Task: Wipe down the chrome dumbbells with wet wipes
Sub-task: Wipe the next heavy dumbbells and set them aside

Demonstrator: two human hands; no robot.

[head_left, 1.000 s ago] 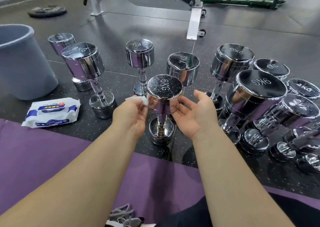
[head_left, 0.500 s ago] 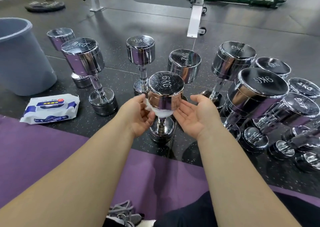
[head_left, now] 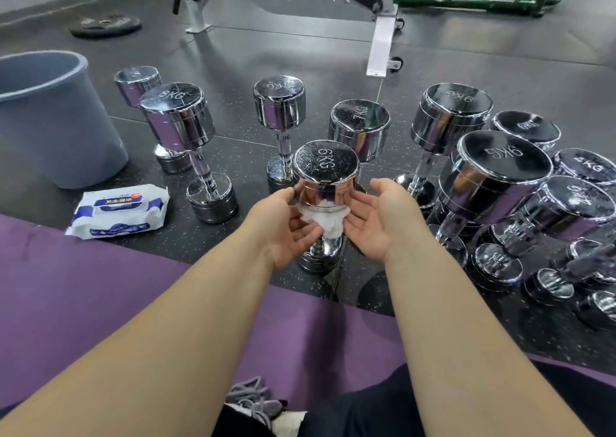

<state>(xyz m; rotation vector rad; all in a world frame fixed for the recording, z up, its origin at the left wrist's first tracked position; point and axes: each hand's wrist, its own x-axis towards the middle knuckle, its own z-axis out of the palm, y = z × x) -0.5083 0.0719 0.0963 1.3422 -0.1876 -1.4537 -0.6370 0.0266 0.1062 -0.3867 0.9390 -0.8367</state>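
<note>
Clearly, "6KG" atop upright dumbbell (head_left: 325,176).

Location type: gym, free-weights area. Indicators:
- Black speckled rubber flooring (head_left: 250,53).
- Chrome dumbbells (head_left: 500,170) stamped with kilogram markings, grouped from 10 to 3 o'clock.
- Bench frame (head_left: 380,43) with a toothed adjustment rail and castor, 12 o'clock.
- Weight plate (head_left: 105,25) flat on the floor, 11 o'clock.
- Green steel frame (head_left: 483,0), 1 o'clock.
- Purple exercise mat (head_left: 83,286), 6 to 9 o'clock.

My arms are bare down to the left hand (head_left: 283,228) and right hand (head_left: 378,225); over the flat purple mat (head_left: 83,303), black trousers (head_left: 366,406) and a grey laced shoe (head_left: 255,401).
</note>
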